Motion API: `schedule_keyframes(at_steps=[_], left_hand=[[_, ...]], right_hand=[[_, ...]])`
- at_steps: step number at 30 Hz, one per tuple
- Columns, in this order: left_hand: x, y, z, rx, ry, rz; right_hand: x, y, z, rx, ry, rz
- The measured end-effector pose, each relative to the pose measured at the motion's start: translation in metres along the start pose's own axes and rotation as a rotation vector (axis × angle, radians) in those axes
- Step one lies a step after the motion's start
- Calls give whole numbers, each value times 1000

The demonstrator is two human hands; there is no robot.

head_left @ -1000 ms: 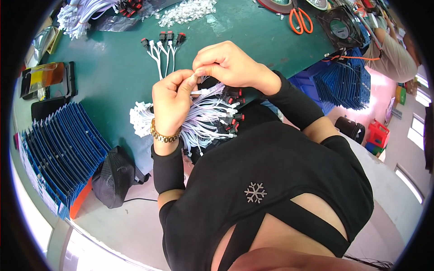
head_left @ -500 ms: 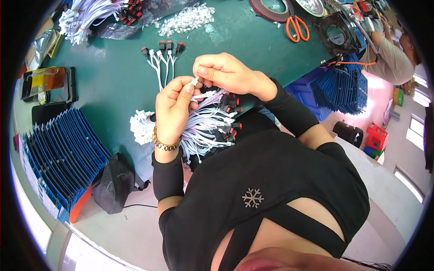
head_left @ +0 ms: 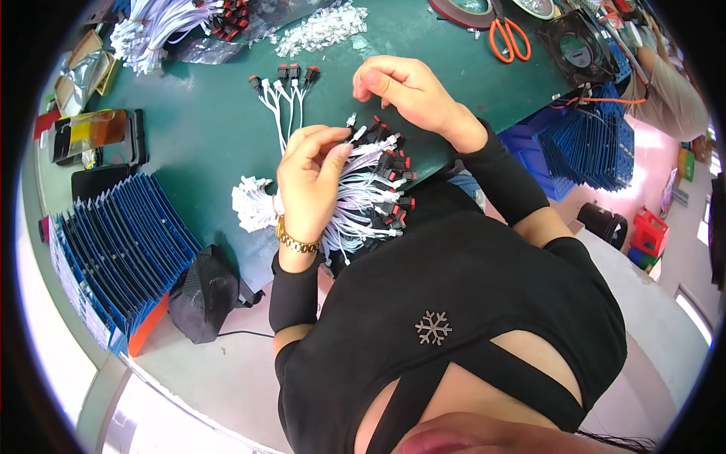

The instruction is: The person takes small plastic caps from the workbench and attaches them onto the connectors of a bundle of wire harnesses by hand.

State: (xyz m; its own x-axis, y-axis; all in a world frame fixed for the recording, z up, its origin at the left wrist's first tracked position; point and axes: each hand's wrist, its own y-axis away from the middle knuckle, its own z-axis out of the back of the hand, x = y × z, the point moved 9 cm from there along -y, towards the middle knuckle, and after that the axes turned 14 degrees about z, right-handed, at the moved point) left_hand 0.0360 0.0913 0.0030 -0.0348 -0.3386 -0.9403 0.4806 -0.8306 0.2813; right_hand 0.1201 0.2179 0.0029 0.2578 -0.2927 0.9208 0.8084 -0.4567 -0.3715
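Note:
My left hand [head_left: 308, 175] is closed in a pinch on a small white cable connector [head_left: 358, 135], over a bundle of white cables [head_left: 355, 193]. The bundle has white plugs [head_left: 253, 204] at one end and black connectors with red parts [head_left: 395, 165] at the other. My right hand [head_left: 414, 97] hovers above and to the right of the left one, apart from it, fingers curled in. Whatever its fingertips hold, if anything, is hidden. Beyond my left hand lie several white cables with black connectors [head_left: 284, 73] on the green table [head_left: 204, 113].
Clear small plastic pieces [head_left: 321, 30] and another cable bundle [head_left: 155, 30] lie at the back. Orange-handled scissors [head_left: 510, 41], a tape roll [head_left: 461, 13] and a black fan [head_left: 576, 49] sit back right. Blue panels [head_left: 125, 253] stand left, near a black bag [head_left: 203, 295].
My right hand has come away from the left, moving up and to the right. My left hand still pinches the connector. The whole view has shifted slightly.

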Motion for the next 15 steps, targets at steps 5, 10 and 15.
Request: schedule_keyframes(at_steps=[5,10,15], left_hand=[[18,4,18,-28,326,63],[28,1,26,17,634,120],[36,-2,29,19,706,161]], right_hand=[[-17,12,10,-64,-83,-133],[-24,15,9,-92,-86,-103],[-20,17,6,-75,-20,-61]])
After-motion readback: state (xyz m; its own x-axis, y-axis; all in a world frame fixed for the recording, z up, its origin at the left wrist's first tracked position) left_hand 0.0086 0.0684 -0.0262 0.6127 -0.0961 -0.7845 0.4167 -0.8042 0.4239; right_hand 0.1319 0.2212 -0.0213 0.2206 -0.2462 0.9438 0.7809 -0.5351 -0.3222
